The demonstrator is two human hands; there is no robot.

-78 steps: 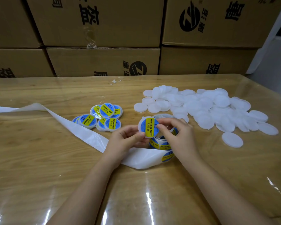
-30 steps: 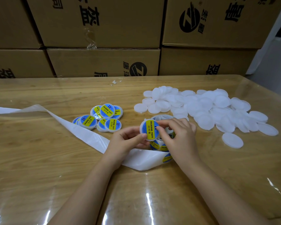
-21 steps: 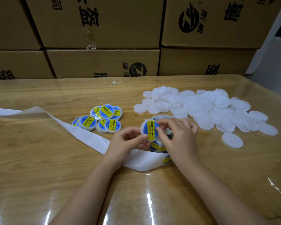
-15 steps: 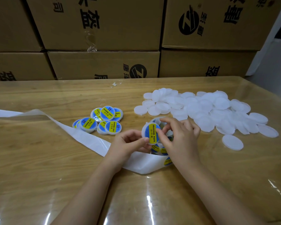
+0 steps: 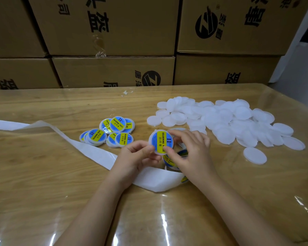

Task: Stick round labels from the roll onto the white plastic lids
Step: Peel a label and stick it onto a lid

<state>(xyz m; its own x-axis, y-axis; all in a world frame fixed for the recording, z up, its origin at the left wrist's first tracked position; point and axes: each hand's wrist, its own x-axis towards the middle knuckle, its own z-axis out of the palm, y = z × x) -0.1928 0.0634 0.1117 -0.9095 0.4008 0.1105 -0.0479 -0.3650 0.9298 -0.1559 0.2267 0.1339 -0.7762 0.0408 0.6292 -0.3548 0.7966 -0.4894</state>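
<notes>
Here, glossy wooden table [image 5: 43, 174] before stacked cardboard boxes [image 5: 114, 71], left hand [image 5: 134, 158] and right hand [image 5: 190, 153] fingertip-tight on one labelled lid [image 5: 160, 141].

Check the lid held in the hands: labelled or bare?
Labelled. A blue-and-yellow round label covers the face of the held lid, which the left hand and the right hand pinch at its edge.

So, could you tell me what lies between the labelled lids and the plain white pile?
Bare table in the head view; just nearer, left hand and right hand hold a labelled lid.
</notes>
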